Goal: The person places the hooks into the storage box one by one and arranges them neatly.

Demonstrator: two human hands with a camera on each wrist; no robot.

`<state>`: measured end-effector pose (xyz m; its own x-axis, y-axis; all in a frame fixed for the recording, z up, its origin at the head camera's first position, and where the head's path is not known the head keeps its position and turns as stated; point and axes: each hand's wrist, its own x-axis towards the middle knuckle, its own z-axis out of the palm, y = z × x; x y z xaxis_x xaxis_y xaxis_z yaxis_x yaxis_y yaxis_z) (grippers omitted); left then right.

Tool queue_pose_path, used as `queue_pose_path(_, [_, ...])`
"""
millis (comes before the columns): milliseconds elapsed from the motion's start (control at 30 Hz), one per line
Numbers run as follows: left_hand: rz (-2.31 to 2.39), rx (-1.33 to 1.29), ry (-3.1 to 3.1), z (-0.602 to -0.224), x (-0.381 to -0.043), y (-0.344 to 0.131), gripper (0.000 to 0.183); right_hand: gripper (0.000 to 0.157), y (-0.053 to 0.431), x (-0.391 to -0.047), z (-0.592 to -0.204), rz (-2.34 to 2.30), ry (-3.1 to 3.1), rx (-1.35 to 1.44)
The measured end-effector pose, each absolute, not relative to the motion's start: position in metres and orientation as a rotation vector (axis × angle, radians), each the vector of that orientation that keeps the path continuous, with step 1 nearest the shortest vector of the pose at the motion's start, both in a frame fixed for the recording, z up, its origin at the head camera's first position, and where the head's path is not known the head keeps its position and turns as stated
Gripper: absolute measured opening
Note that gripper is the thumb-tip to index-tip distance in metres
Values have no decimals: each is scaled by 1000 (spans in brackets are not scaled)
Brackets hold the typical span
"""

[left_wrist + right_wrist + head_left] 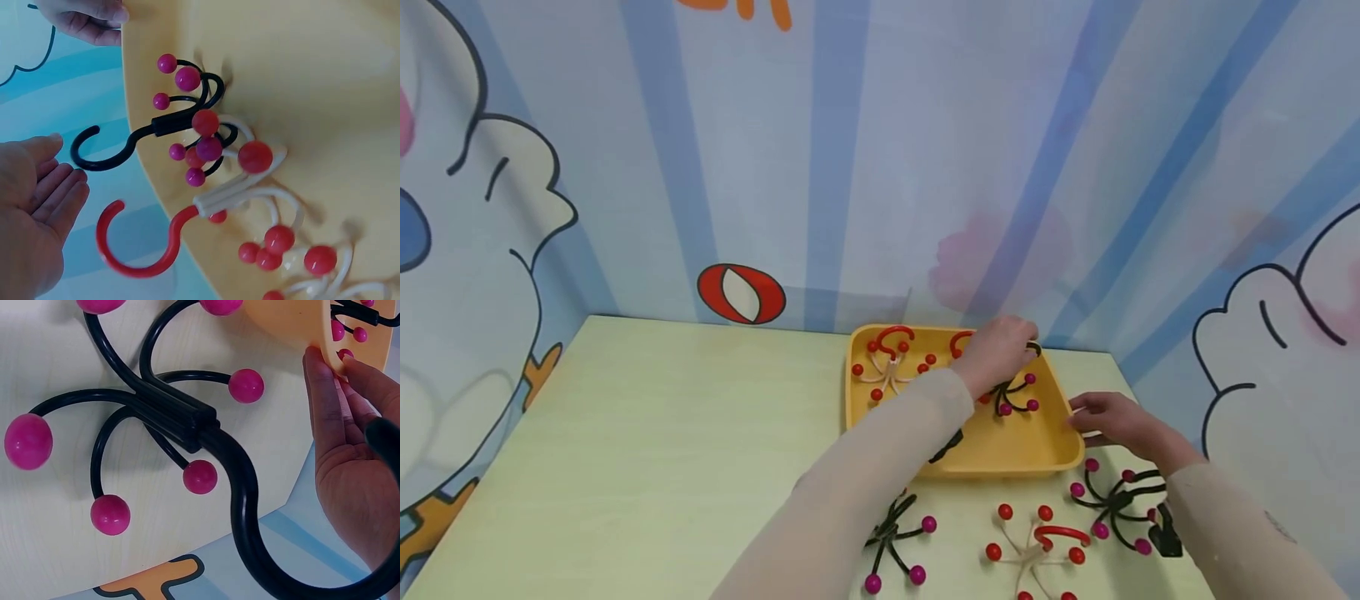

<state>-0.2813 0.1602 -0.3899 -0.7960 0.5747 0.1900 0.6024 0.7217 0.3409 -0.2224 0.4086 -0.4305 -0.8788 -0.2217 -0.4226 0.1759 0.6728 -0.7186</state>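
My left hand (996, 354) is over the back right of a yellow tray (1022, 446). In the left wrist view its fingers are extended and hold nothing, close beside the hook of a black scalp massager (172, 122) with pink ball tips. Contact with that hook I cannot tell. A white scalp massager (231, 194) with a red hook and red balls lies alongside in the tray. Another white one (891, 371) is at the tray's left. My right hand (1120, 425) pinches the tray's right rim, thumb at the edge and fingers outside.
On the table (700, 433) in front of the tray lie a black massager (887, 533), a white one (1033, 554) and another black one (1118, 500) near my right sleeve. A printed blue striped backdrop (880, 167) stands behind and around the table.
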Motion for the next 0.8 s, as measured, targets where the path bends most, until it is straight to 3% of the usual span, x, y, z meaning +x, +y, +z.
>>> queue_pose_path(600, [-534, -1278, -2895, -337, -247, 90, 21, 46, 408, -225, -427, -1085, 2395, -23])
queue_pose_path(800, [-513, -1334, -2903, -336, -238, 63, 19, 46, 408, -225, -427, -1085, 2391, -26])
